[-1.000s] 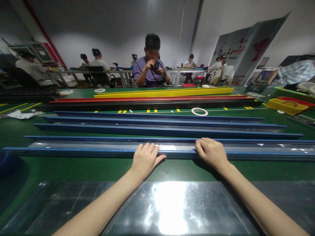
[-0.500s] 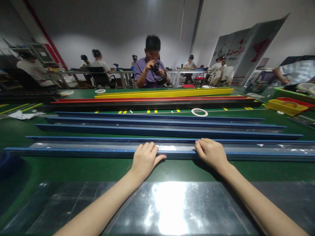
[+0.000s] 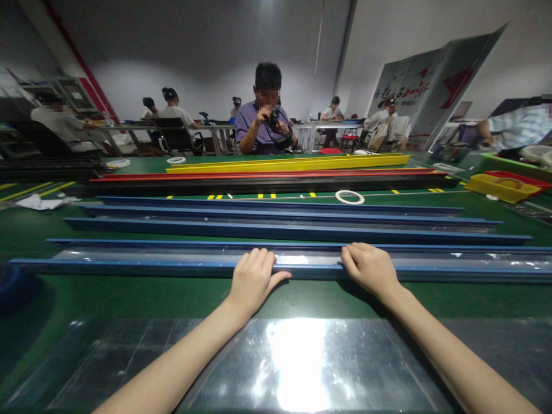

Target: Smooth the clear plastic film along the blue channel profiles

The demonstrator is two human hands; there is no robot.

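Note:
A long blue channel-shaped profile [image 3: 310,274] lies across the green table [image 3: 129,296], with a pale, shiny strip along its inside. My left hand [image 3: 253,279] curls its fingers over the near wall of this channel, thumb stretched out to the right. Farther right, my right hand [image 3: 371,269] is closed over the same channel, its fingertips partly hidden inside. Nearer to me, a glossy transparent sheet [image 3: 228,368] spreads over the table under my forearms.
More blue profiles [image 3: 280,230] lie behind, then a red-and-black one [image 3: 267,183] and a yellow one [image 3: 284,164]. A white ring [image 3: 349,192] sits between them. Yellow and red bins [image 3: 495,188] stand right. A person [image 3: 248,129] holds a dark device across the table.

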